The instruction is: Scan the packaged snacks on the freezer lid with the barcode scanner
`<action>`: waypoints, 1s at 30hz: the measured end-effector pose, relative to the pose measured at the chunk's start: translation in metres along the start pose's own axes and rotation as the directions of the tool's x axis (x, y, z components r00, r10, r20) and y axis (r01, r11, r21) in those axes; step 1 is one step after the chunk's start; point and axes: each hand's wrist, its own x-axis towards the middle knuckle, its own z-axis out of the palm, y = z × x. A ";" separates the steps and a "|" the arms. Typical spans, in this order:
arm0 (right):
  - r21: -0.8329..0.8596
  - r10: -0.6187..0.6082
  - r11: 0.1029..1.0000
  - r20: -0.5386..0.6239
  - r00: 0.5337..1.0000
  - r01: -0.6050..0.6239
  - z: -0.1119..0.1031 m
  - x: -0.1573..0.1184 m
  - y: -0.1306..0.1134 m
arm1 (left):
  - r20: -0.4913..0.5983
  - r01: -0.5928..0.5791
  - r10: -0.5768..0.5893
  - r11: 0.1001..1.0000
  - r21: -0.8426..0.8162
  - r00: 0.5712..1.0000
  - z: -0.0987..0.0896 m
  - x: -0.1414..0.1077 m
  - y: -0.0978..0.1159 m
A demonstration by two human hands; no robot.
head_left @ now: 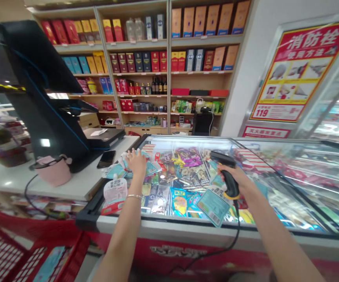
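Observation:
My left hand (137, 161) lies with fingers spread on a pile of light-blue and red printed packets (152, 167) at the freezer's left end. Just below it rests a clear-and-red pouch (115, 194). In my right hand (236, 175) is a black barcode scanner (231, 186), gripped by its handle, its head tilted leftward. A light-blue packet with a barcode (213, 208) lies on the glass below the scanner, apart from my left hand. The scanner's cable hangs down over the freezer's front.
Colourful frozen goods show through the glass of the chest freezer (122, 225). On the left counter (78, 186) are a checkout terminal (44, 105), a phone (107, 159) and a pink container (53, 172). A red shopping basket (34, 239) stands at lower left. Shelves of boxes (138, 62) line the back.

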 end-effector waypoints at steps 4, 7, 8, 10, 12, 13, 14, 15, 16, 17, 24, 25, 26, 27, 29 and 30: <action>0.091 0.083 0.994 -0.178 0.981 -0.068 -0.058 -0.012 0.005 | 0.147 -0.188 0.202 0.977 -0.100 0.968 -0.029 -0.020 0.060; 0.134 0.089 0.990 -0.280 0.956 -0.053 -0.085 -0.019 0.013 | 0.334 -0.266 0.313 0.947 -0.181 0.889 -0.051 -0.052 0.116; 0.139 0.101 0.988 -0.297 0.950 -0.062 -0.091 -0.022 0.017 | 0.401 -0.282 0.342 0.938 -0.203 0.850 -0.056 -0.064 0.133; 0.145 0.133 0.985 -0.304 0.943 -0.092 -0.100 -0.027 0.024 | 0.543 -0.328 0.425 0.905 -0.271 0.724 -0.062 -0.084 0.164; 0.146 0.164 0.981 -0.292 0.942 -0.125 -0.107 -0.031 0.031 | 0.661 -0.387 0.535 0.843 -0.374 0.526 -0.061 -0.101 0.185; 0.148 0.172 0.980 -0.287 0.942 -0.134 -0.110 -0.032 0.035 | 0.700 -0.411 0.583 0.805 -0.428 0.413 -0.059 -0.107 0.193; 0.151 0.177 0.979 -0.282 0.943 -0.139 -0.113 -0.033 0.039 | 0.720 -0.430 0.619 0.768 -0.474 0.313 -0.056 -0.113 0.199; 0.157 0.176 0.978 -0.277 0.945 -0.136 -0.117 -0.034 0.043 | 0.726 -0.443 0.643 0.740 -0.507 0.244 -0.052 -0.117 0.203; 0.164 0.170 0.978 -0.274 0.947 -0.128 -0.120 -0.035 0.046 | 0.727 -0.444 0.656 0.724 -0.528 0.203 -0.048 -0.120 0.205; 0.175 0.162 0.978 -0.267 0.950 -0.117 -0.122 -0.035 0.049 | 0.730 -0.422 0.659 0.723 -0.547 0.182 -0.044 -0.122 0.205; 0.255 0.177 0.960 -0.235 0.956 -0.115 -0.130 -0.034 0.053 | 0.620 0.115 0.783 0.612 -0.782 0.050 -0.031 -0.099 0.192; 0.249 0.168 0.963 -0.239 0.956 -0.107 -0.130 -0.034 0.053 | 0.580 0.160 0.807 0.562 -0.812 0.110 -0.029 -0.093 0.191; 0.237 0.158 0.966 -0.237 0.959 -0.101 -0.129 -0.033 0.052 | 0.545 0.199 0.817 0.512 -0.836 0.188 -0.028 -0.089 0.191; 0.220 0.148 0.971 -0.232 0.961 -0.096 -0.129 -0.032 0.051 | 0.515 0.234 0.809 0.462 -0.855 0.283 -0.025 -0.085 0.191; 0.167 0.131 0.981 -0.216 0.968 -0.096 -0.127 -0.031 0.050 | 0.467 0.269 0.718 0.382 -0.884 0.515 -0.018 -0.081 0.193; 0.133 0.120 0.987 -0.202 0.972 -0.094 -0.126 -0.031 0.049 | 0.439 0.257 0.629 0.364 -0.895 0.642 -0.014 -0.081 0.194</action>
